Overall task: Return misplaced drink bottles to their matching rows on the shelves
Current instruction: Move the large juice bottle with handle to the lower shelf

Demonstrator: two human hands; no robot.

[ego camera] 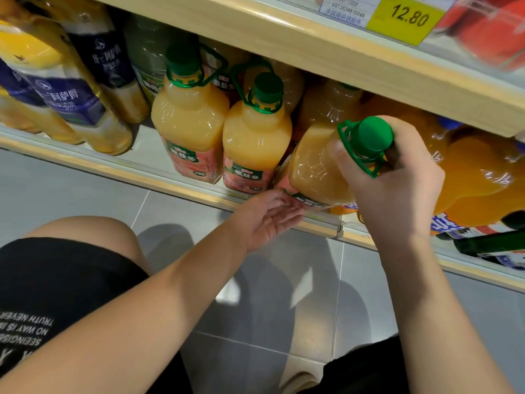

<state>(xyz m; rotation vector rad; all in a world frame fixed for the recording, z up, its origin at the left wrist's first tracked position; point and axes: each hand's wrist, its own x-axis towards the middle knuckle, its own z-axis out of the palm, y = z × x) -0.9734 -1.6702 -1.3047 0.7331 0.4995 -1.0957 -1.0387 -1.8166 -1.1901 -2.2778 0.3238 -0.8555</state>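
A large peach-coloured juice bottle [315, 163] with a green cap and pink label is tilted at the front of the lower shelf [159, 177]. My right hand [395, 189] grips its neck just below the cap. My left hand [270, 217] is palm up with fingers spread, touching the bottle's bottom edge at the shelf lip. Two matching juice bottles [190, 120] [255, 132] stand upright to its left, with more behind them.
Deeper orange drink bottles [480, 177] fill the shelf to the right. Milk tea bottles with dark blue labels [74, 100] stand at the left. An upper shelf edge [326, 49] with a yellow 12.80 price tag [406, 18] overhangs. Grey floor tiles and my knees are below.
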